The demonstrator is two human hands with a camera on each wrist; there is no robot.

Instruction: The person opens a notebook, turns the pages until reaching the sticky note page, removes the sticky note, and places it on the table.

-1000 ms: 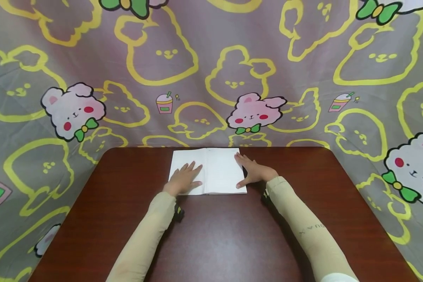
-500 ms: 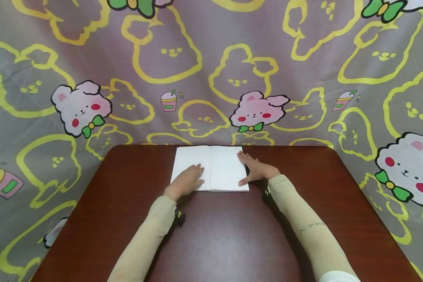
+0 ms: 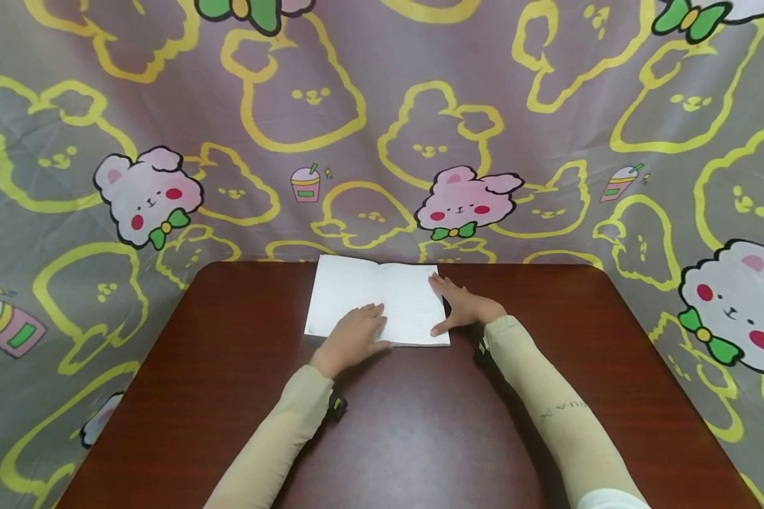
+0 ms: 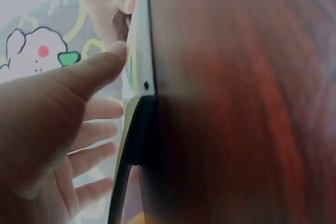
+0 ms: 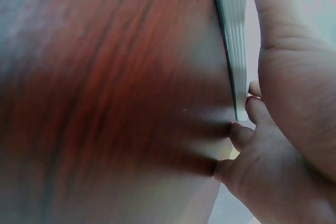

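An open book (image 3: 340,286) with white pages lies at the far side of the table. My left hand (image 3: 351,336) is over the lower middle of the spread, fingers extended and thumb near the front edge. In the left wrist view the left hand (image 4: 47,135) is beside the pages with straight, spread fingers, and the left part of the book (image 4: 126,145) slants up off the table with dark shadow beneath. My right hand (image 3: 465,304) rests at the right edge, thumb and fingers spread on the page. Its fingers (image 5: 242,136) reach past the page block (image 5: 233,35) in the right wrist view.
The brown wooden table (image 3: 395,438) has rounded far corners. Behind it hangs a grey-pink curtain (image 3: 369,120) printed with yellow outlines and rabbit faces. Dark wrist devices, such as the left one (image 3: 337,405), sit under the beige sleeves (image 3: 274,445).
My left hand has moved right and toward me, from the left page to the book's middle. The left side of the book now stands higher. The right hand stays at the right edge.
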